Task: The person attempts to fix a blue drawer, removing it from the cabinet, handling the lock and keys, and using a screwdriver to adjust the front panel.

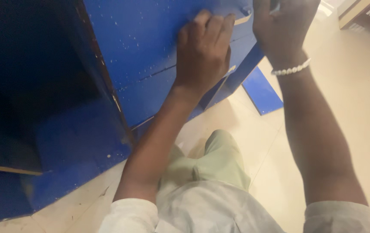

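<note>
The cabinet (146,47) was painted wood, its blue coat matt and flecked with pale chips, bare light wood showing at its edges. A loose blue panel (260,91) lay on the right with a smoother sheen. The floor (357,108) was glossy cream tile. The bracelet (291,69) looked like pearly white beads, and the trousers (219,164) like soft pale-green cloth.

Two hands in view: left hand (203,51), right hand (282,26), both up against blue cabinet. One blue cabinet (142,47), with one dark open compartment (29,86) on its left side. One loose blue board (261,91) lying on floor. One white bead bracelet (290,69), on right wrist. Two pale sleeves: left (131,215), right (340,218). One knee in light green trousers (219,159). One cream tiled floor (357,108).
</note>
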